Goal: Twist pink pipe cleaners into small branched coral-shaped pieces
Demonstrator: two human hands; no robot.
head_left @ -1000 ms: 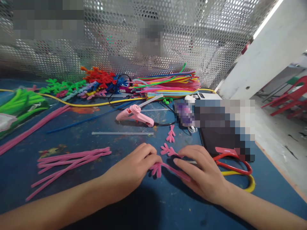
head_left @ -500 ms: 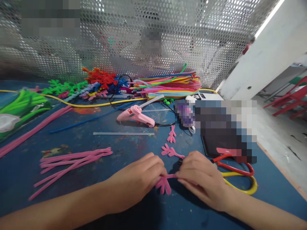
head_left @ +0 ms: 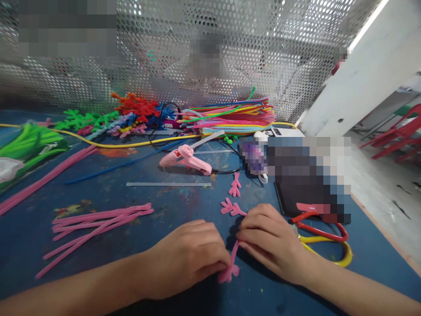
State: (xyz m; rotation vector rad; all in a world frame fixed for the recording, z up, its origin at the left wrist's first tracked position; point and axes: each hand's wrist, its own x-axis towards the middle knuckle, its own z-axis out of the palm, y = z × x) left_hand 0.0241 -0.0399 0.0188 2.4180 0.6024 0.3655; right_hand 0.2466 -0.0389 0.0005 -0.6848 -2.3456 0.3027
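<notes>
Both hands are closed on one pink pipe cleaner, bent into small loops at its lower end. My left hand pinches it near the loops, and my right hand grips its upper end, so the stem slants between them. Just beyond lie two pink shaped pieces, a looped pipe cleaner sprig partly behind my right hand and a smaller sprig farther off. To the left rests a bunch of folded pink pipe cleaners. Scissors with red and yellow handles lie right of my right hand.
A pink glue gun lies mid-table with a clear glue stick before it. Colourful pipe cleaners are stacked at the back, beside finished snowflake-like shapes. A yellow cable crosses the table. A dark tablet-like object sits at right.
The held pipe cleaner has swung from nearly level to a steep slant, its loops now lower. My left hand has dropped slightly, and my right hand has shifted a little left.
</notes>
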